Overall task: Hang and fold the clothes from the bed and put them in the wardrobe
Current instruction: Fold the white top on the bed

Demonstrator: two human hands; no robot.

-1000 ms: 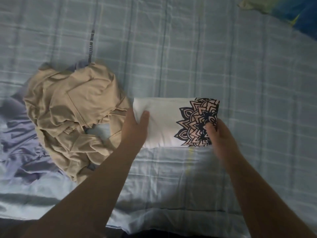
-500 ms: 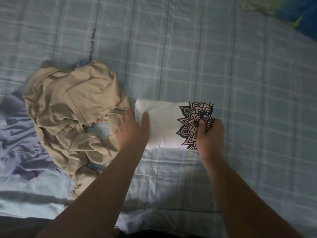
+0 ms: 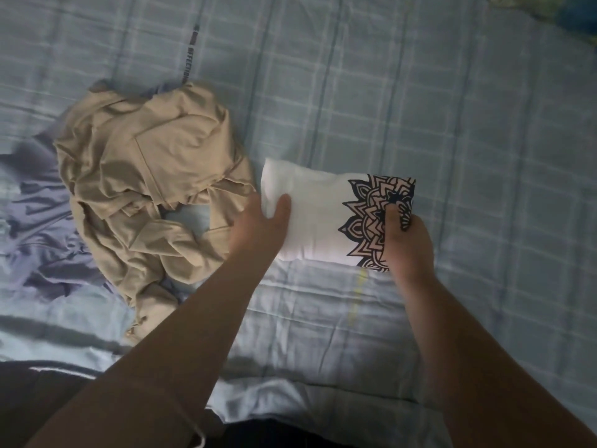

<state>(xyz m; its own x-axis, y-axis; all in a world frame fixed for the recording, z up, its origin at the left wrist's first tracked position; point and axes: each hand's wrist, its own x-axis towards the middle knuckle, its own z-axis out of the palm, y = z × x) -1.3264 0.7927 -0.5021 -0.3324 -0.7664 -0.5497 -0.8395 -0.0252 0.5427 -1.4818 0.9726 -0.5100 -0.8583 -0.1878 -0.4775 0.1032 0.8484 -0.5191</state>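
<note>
Folded white shirt [image 3: 319, 221] held endwise: left hand [image 3: 258, 234] grips plain end, right hand [image 3: 407, 240] pinches printed end

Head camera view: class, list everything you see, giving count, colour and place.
folded T-shirt: one, white with dark mandala print, mid-bed.
crumpled garment: one, beige, left of the T-shirt.
lilac cloth: one, far left, partly under the beige garment.
bed sheet: one, pale blue check, beneath everything.
bright fabric: one, blue and yellow-green, top right corner.
left hand: one, grips the T-shirt's plain end.
right hand: one, grips its printed end.
</note>
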